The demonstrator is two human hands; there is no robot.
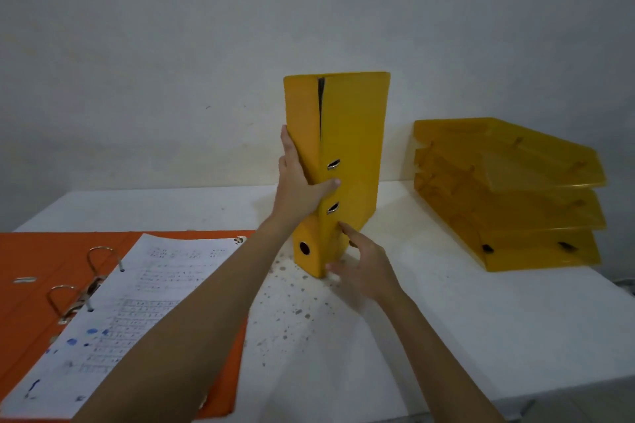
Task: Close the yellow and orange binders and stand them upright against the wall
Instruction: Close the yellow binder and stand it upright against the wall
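Observation:
The yellow binder (350, 134) is closed and stands upright on the white table (481, 319), its spine toward me, a short way in front of the wall (171, 62). My left hand (297, 185) grips its spine at mid-height, thumb across the front cover. My right hand (360, 268) is at the binder's bottom corner, fingers spread and touching its lower edge. The orange binder (20, 271) lies open flat at the left. Its metal rings (86, 282) are open, and a printed sheet (130, 312) lies on it, partly under my left forearm.
A stack of three translucent yellow letter trays (508, 196) stands at the right against the wall. Dark specks dot the table in front of the yellow binder. The table's front edge runs along the lower right.

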